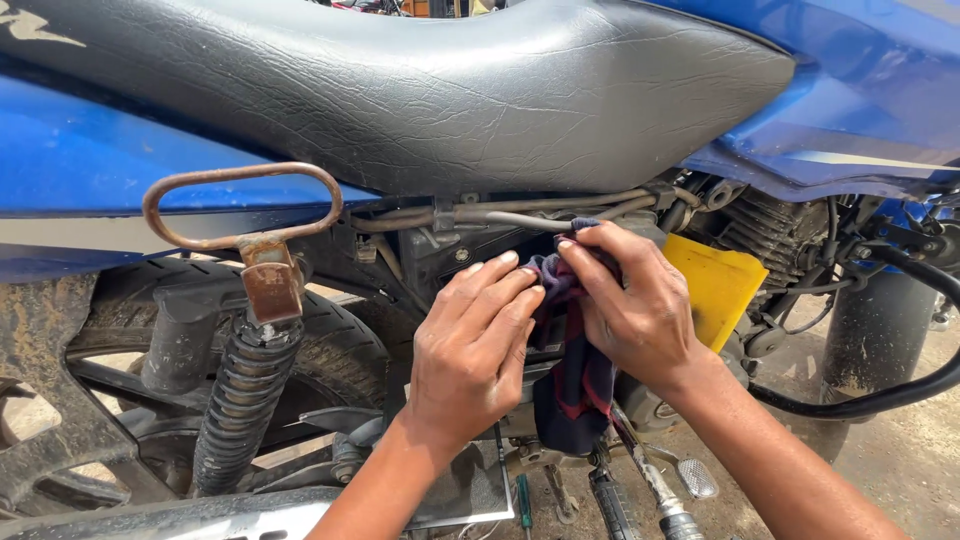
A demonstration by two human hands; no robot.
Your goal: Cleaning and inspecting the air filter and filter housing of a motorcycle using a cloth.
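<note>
Outdoors, hard sunlight. Dusty dirt ground lay at 4 o'clock; a dark round post stood at 3 o'clock.

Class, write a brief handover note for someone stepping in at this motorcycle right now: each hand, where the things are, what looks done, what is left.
Left hand: fingers pressed flat on the dark rag.
Right hand: pinching the rag's top edge.
The rag hangs over the open side bay under the black seat, beside a yellow part.
Done: the side bay is exposed.
Left: the rag is not yet tucked in or pulled free; I cannot tell which.
</note>
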